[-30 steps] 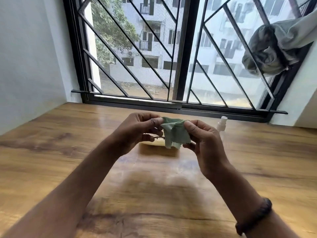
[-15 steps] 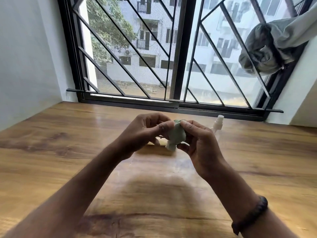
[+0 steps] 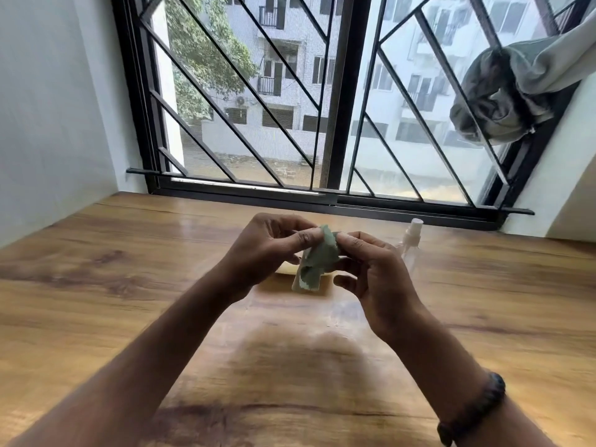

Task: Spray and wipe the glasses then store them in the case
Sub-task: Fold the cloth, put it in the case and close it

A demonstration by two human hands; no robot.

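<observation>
Both hands meet above the middle of the wooden table [image 3: 129, 301]. My left hand [image 3: 267, 250] and my right hand [image 3: 374, 272] pinch a small green cloth [image 3: 317, 262] between thumbs and fingers. The cloth is bunched and hangs down from the fingertips. The glasses are hidden inside the cloth and hands; I cannot make them out. Behind the hands a pale yellow case [image 3: 287, 269] lies on the table, mostly covered. A clear spray bottle [image 3: 411, 240] with a white nozzle stands upright just right of my right hand.
A black barred window [image 3: 325, 108] runs along the table's far edge. A grey knotted curtain [image 3: 503, 101] hangs at the upper right. White walls close in on the left and right. I wear a dark bead bracelet [image 3: 474, 408] on my right wrist.
The cloth was spread flat between my hands, then got bunched tighter as the fingertips moved together. The hands stay at the same spot above the table.
</observation>
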